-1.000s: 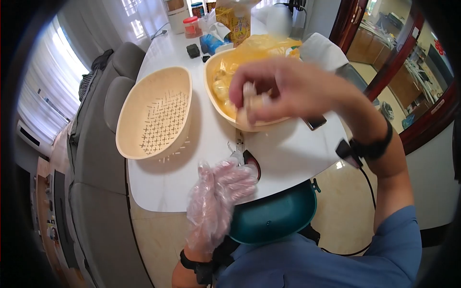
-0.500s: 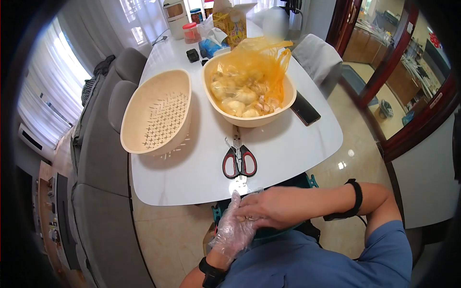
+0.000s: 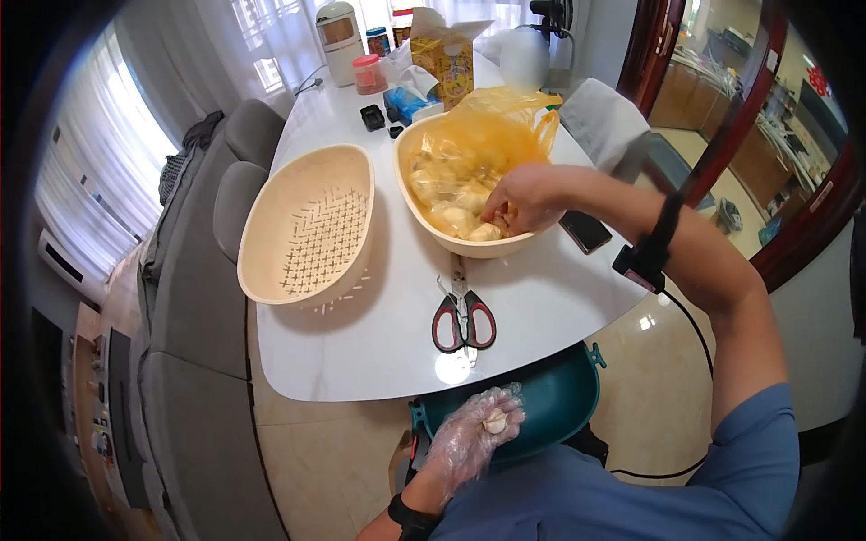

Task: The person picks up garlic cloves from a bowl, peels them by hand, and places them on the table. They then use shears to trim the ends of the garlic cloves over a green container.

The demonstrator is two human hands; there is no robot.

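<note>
My left hand [image 3: 474, 435], in a clear plastic glove, is curled around a pale garlic clove [image 3: 495, 421] above the teal basin [image 3: 561, 397] at my lap. My bare right hand [image 3: 526, 197] reaches into the front right of a cream bowl [image 3: 478, 249]. Its fingers are pinched together among the garlic bulbs [image 3: 458, 219]; what they grip is hidden. A yellow plastic bag [image 3: 492, 117] stands open over the garlic in that bowl. Scissors [image 3: 464, 323] with black and red handles lie on the table in front of the bowl.
A cream slotted basket [image 3: 307, 225] stands on the left of the white table [image 3: 379, 361]. A phone [image 3: 586, 232] lies right of the bowl. Behind are a tissue pack [image 3: 410, 104], a red-lidded jar [image 3: 368, 74] and a cardboard box [image 3: 442, 68]. A grey sofa [image 3: 194, 307] runs along the left.
My right hand has left my left hand and moved up and forward into the bowl. My left palm now shows the garlic clove, and the teal basin is uncovered. The view has shifted slightly.
</note>
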